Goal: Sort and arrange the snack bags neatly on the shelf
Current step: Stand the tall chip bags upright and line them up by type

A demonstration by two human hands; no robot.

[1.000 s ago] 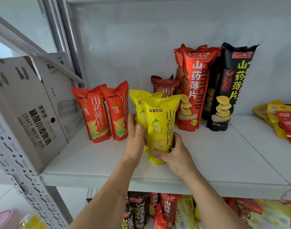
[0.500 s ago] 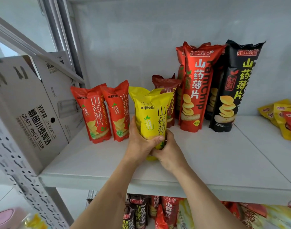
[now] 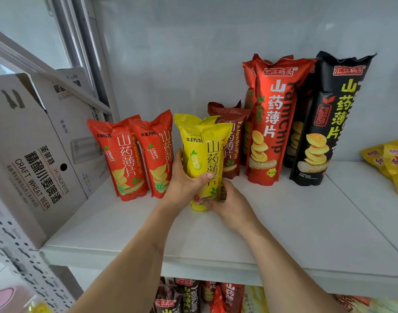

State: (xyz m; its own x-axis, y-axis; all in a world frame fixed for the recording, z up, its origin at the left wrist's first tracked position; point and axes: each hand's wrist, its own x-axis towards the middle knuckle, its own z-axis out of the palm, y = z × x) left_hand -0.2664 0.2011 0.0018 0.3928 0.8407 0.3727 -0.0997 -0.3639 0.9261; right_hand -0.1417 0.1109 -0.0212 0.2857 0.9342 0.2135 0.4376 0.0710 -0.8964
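Note:
Two yellow snack bags [image 3: 201,152] stand upright, one behind the other, on the white shelf [image 3: 284,233]. My left hand [image 3: 185,180] grips them from the left, thumb across the front bag. My right hand [image 3: 229,202] holds their base from the right. To their left stand two small red bags [image 3: 123,159] side by side. Behind the yellow ones, to the right, is a dark red bag [image 3: 233,141], then tall red bags [image 3: 277,118] and a tall black bag [image 3: 329,118].
A grey cardboard beer box [image 3: 33,154] leans at the shelf's left end against a perforated upright [image 3: 17,263]. Yellow and red packets [image 3: 390,163] lie flat at the far right. More snack bags [image 3: 193,294] fill the shelf below.
The front yellow bag went from beside the rear one to squarely in front of it. Both hands closed round the pair and slid it back toward the red bags.

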